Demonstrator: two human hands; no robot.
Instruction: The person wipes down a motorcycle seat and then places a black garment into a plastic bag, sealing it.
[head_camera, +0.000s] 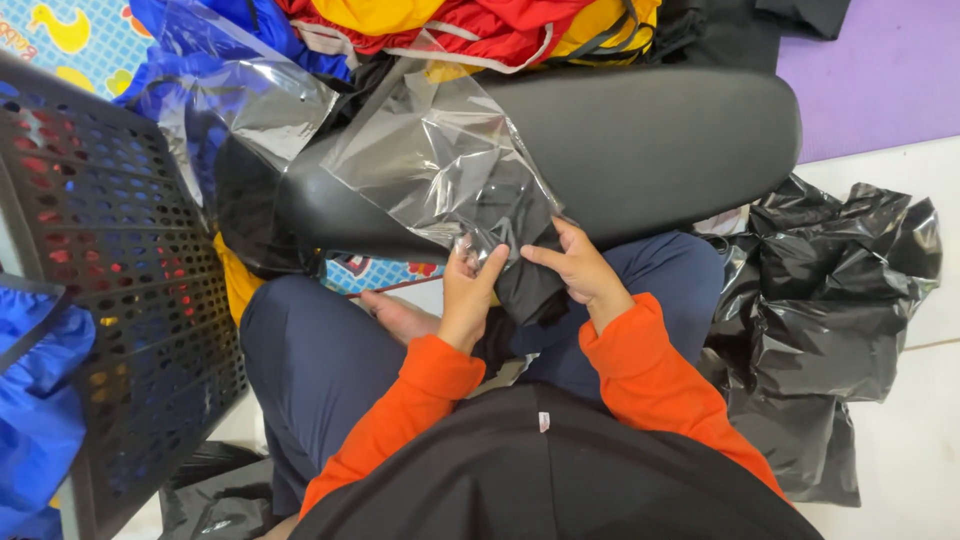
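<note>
1. The thing in hand is a folded black garment (525, 270) that sits half in, half out of a clear plastic bag (440, 160). Both rest on a black padded seat (660, 140) lying across the person's lap.

2. The key relation: the bag runs away from the hands, up and to the left, so its long axis goes diagonally from its mouth at the seat's near edge toward the seat's far left end. The garment follows the same line, its near end hanging off that near edge.

3. The left hand (468, 295) is at the bag's mouth, fingers curled, thumb and fingertips pinched on the plastic edge.

4. The right hand (585, 270) is just beside it, on the right of the opening, fingers bent and pressing on the black cloth. It looks like a loose grip, though I can't tell how much fabric is actually in it.

5. Both hands touch the bundle at its near end, about equally close; neither reaches the bag's far end.

6. Around them: a black perforated crate (110, 300) to the left, crumpled black plastic bags (830, 300) on the floor to the right, and a heap of red and yellow clothes (470, 25) beyond the seat.
</note>
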